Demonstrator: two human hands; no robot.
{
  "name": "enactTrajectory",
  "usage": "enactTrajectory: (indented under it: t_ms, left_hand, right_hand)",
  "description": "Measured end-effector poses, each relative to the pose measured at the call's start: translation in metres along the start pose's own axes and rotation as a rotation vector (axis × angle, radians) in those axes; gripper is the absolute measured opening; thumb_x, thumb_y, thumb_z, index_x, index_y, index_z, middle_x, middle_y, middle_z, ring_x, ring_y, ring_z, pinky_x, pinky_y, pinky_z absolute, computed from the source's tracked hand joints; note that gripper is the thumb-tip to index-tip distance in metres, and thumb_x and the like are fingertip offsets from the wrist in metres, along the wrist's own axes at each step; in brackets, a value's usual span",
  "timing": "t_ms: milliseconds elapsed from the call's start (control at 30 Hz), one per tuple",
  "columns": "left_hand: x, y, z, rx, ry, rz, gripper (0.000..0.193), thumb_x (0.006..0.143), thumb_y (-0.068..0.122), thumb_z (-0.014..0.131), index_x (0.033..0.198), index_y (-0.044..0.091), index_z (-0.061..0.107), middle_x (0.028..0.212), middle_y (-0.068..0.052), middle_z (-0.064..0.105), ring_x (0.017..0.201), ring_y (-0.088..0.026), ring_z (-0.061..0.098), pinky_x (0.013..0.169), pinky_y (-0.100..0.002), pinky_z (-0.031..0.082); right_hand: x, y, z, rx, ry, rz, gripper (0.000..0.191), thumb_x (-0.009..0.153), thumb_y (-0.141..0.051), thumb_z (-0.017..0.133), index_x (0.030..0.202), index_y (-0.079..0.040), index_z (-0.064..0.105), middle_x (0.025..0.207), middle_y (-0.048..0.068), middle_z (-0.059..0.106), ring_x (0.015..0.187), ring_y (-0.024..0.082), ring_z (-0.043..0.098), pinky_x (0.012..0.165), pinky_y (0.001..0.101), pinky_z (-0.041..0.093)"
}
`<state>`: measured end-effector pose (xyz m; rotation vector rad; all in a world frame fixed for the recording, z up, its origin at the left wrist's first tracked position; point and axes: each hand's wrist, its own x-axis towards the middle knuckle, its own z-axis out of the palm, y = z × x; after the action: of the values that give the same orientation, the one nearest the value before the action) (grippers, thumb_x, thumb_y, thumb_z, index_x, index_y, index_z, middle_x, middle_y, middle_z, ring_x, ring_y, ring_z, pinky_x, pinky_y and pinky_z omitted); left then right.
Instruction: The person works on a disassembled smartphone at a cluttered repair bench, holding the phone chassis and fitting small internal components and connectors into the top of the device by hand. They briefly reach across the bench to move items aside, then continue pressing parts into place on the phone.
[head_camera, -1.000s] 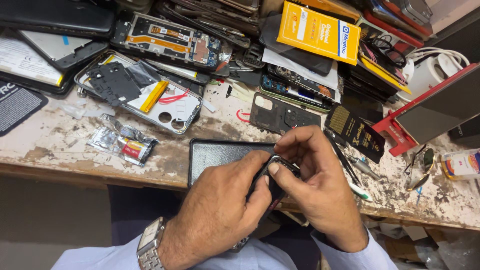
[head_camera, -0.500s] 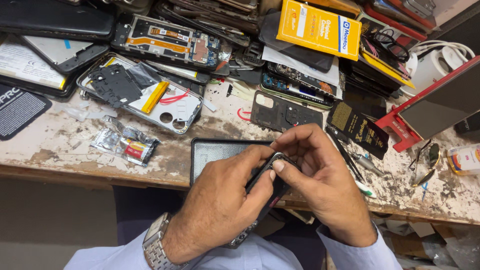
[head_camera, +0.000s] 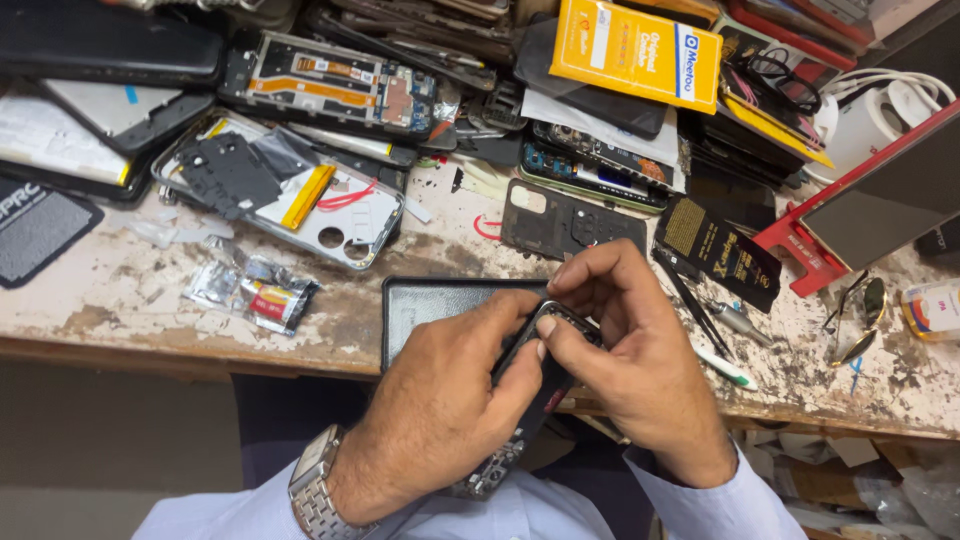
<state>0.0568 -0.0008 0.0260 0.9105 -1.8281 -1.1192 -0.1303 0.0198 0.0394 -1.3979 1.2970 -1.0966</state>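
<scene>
2 hands work on a dark phone over the near edge of a cluttered tabletop.

The left hand (head_camera: 450, 395) wraps its fingers around the phone (head_camera: 535, 385), held tilted above the tabletop (head_camera: 120, 300) edge; the right hand (head_camera: 625, 340) pinches the phone's top corner with thumb and curled fingers. A dark tray (head_camera: 430, 305) lies just beyond them. Far left, an opened phone shell (head_camera: 285, 200); far right, a yellow box (head_camera: 635, 45).

An opened phone shell (head_camera: 290, 205), a yellow box (head_camera: 635, 50) and small foil packets (head_camera: 255, 290) clutter the scuffed workbench (head_camera: 100, 300).
</scene>
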Motion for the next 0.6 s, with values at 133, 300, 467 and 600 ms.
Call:
enactTrajectory:
  t_ms: [133,300,467,600]
  left_hand:
    - [0.003,-0.001,-0.001,-0.213,-0.081,-0.254,0.032,0.090,0.017,0.062,0.120,0.005,0.064,0.085,-0.012,0.078,0.072,-0.018,0.077,0.061,-0.031,0.060]
    - [0.004,-0.007,-0.004,-0.505,-0.039,-0.317,0.029,0.094,0.009,0.062,0.121,-0.001,0.063,0.098,-0.008,0.079,0.078,-0.007,0.071,0.065,-0.023,0.059]
    - [0.004,-0.014,0.003,-0.657,0.007,-0.292,0.030,0.097,0.008,0.060,0.124,-0.004,0.058,0.108,-0.010,0.076,0.088,-0.008,0.071,0.069,-0.023,0.061]
    - [0.002,-0.008,0.012,-0.703,0.014,-0.266,0.031,0.098,0.009,0.057,0.127,-0.001,0.056,0.107,-0.006,0.075,0.090,-0.005,0.069,0.072,-0.022,0.059]
  right_hand:
    - [0.001,-0.005,-0.007,-0.026,-0.015,0.057,0.038,0.087,-0.001,0.073,0.121,-0.001,0.057,0.115,0.007,0.063,0.112,0.014,0.061,0.101,0.0304,0.051]
    - [-0.012,-0.015,-0.011,-0.168,0.133,-0.065,0.037,0.087,0.001,0.073,0.123,0.001,0.062,0.118,0.009,0.068,0.115,0.016,0.066,0.103,0.0295,0.053]
    - [-0.021,-0.012,-0.013,-0.331,0.246,-0.132,0.024,0.086,0.002,0.074,0.110,0.001,0.069,0.110,0.009,0.071,0.096,0.012,0.071,0.083,0.0255,0.059]
    - [-0.027,-0.012,-0.015,-0.314,0.307,-0.180,0.018,0.087,0.002,0.074,0.105,0.001,0.072,0.108,0.009,0.070,0.092,0.012,0.070,0.080,0.0242,0.058]
